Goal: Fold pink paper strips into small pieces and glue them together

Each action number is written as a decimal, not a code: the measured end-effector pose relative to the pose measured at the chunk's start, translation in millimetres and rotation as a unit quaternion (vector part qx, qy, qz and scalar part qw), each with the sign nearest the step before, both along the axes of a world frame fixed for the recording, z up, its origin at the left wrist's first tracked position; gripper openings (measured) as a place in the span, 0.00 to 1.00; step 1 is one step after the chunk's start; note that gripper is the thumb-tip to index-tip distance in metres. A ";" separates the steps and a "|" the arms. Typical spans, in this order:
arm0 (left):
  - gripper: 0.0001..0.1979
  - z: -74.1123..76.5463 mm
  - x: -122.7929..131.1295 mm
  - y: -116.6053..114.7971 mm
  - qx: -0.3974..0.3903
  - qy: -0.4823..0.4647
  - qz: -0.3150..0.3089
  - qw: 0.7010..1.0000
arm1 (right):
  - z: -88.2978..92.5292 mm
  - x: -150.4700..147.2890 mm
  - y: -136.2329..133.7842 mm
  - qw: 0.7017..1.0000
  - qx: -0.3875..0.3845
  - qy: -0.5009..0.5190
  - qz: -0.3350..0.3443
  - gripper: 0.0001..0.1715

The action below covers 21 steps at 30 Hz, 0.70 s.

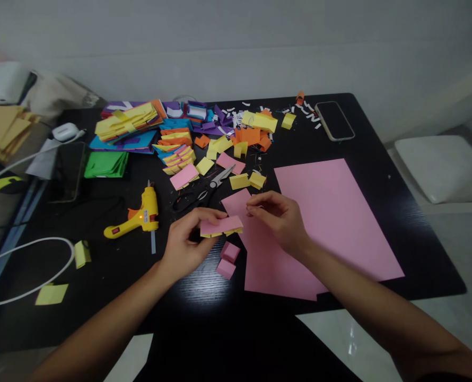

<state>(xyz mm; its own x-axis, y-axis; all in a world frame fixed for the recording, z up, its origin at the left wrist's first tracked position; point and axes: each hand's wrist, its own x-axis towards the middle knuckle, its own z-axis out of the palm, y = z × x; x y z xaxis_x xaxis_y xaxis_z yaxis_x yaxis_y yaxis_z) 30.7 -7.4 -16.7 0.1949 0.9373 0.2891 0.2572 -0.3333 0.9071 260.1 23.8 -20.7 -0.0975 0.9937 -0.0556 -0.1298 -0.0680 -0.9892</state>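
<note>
Between the thumb and fingers of my left hand [188, 241] is a folded paper piece [221, 226], pink on top with yellow layers below. My right hand [279, 217] hovers just to its right, over the pink sheets [335, 212], fingertips pinched together; whatever they may hold is too small to make out. Two small folded pink papers [228, 260] lie below the held piece. Black-handled scissors [208, 190] rest partly spread beyond my left hand. A yellow glue gun [143, 215] lies on its side to the left, a small orange light glowing on it.
Stacks of folded coloured paper [128, 123], a green paper bundle [106, 164] and scattered scraps [255, 122] spread along the back of the black table [204, 318]. A phone [334, 121] lies at the back right. A white cable [29, 241] loops at the left. A white stool [438, 164] stands at right.
</note>
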 end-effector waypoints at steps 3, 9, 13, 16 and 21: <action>0.06 0.6 -0.3 0.5 0.010 0.012 0.005 1.000 | 1.4 0.9 -2.2 0.999 0.030 -0.015 0.024 0.01; 0.06 1.5 0.2 0.1 0.003 0.015 0.010 1.000 | -2.2 1.5 -6.3 0.980 0.148 -0.054 0.121 0.17; 0.05 0.6 0.2 0.4 -0.005 0.014 0.013 1.000 | -2.7 -0.1 -7.7 0.974 0.173 -0.079 0.126 0.13; 0.05 0.4 0.8 0.8 -0.006 0.012 0.015 1.000 | -2.7 -1.2 -8.2 0.966 0.202 -0.093 0.135 0.17; 0.04 3.1 4.4 -0.3 -0.012 0.029 0.008 0.999 | -6.5 -3.9 -10.0 0.965 0.204 -0.098 0.136 0.14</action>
